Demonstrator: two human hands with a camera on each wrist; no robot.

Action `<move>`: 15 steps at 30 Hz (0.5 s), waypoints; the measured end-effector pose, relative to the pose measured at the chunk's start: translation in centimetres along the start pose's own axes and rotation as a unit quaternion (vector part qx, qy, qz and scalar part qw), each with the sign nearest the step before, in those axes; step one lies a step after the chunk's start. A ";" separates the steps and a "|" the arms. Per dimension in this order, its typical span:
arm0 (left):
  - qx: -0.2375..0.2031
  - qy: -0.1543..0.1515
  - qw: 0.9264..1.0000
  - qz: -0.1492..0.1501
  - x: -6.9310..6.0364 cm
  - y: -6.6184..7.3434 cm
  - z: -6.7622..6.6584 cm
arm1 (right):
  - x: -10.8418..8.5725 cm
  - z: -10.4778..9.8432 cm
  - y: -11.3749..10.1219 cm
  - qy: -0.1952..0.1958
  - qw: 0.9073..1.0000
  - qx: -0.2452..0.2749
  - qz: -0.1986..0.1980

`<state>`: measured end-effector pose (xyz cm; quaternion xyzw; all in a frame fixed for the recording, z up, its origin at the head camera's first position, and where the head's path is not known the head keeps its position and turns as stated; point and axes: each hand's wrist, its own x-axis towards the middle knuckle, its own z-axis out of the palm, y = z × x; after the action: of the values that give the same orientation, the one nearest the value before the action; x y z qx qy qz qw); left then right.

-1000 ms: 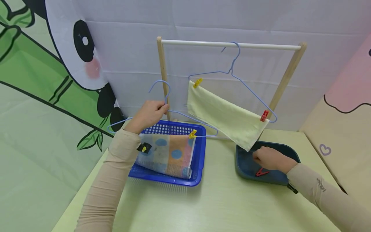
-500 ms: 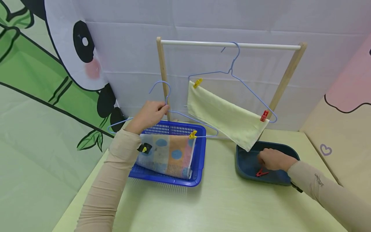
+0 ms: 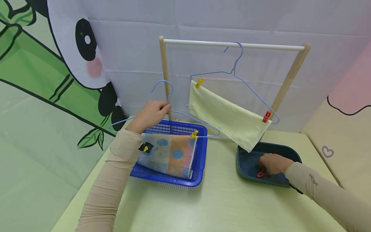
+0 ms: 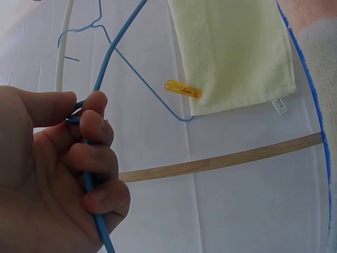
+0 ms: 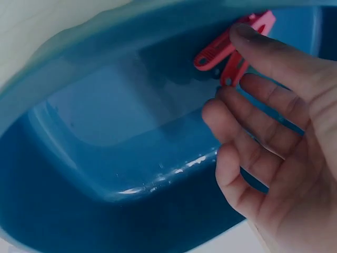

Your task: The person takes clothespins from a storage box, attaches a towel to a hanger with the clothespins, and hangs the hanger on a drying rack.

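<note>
My left hand grips a blue hanger just below its hook; in the left wrist view the fingers curl round the wire. A yellow clip sits on this hanger's right end, at the top corner of a patterned cloth over the blue basket. Inside the dark tray, my right hand is at a red clip. The right wrist view shows the thumb touching that clip, the other fingers loosely bent; no firm pinch is visible.
Behind, a rack with a white bar and wooden posts holds another blue hanger. A pale yellow cloth hangs slanted from it by a yellow clip and a red clip, its lower corner over the tray.
My right hand has moved slightly right and lower within the tray, closer over the red clip. The left hand keeps its grip on the hanger. The head view has shifted slightly.
</note>
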<state>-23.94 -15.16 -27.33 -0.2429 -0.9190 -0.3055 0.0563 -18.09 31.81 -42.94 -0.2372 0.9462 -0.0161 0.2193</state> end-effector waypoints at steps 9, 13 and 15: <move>0.007 0.009 1.000 0.009 0.1 0.0 0.2 | 0.6 0.8 0.3 0.010 0.999 -0.036 -0.008; 0.004 0.005 1.000 0.005 0.0 0.0 0.1 | 0.8 0.8 0.4 0.006 1.000 -0.030 0.001; 0.003 0.004 1.000 0.003 -0.1 0.0 0.1 | 0.8 0.8 0.3 0.004 1.000 -0.027 0.006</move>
<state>-23.91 -15.15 -27.44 -0.2439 -0.9190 -0.3036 0.0616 -18.54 31.78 -44.02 -0.2377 0.9485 0.0097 0.2092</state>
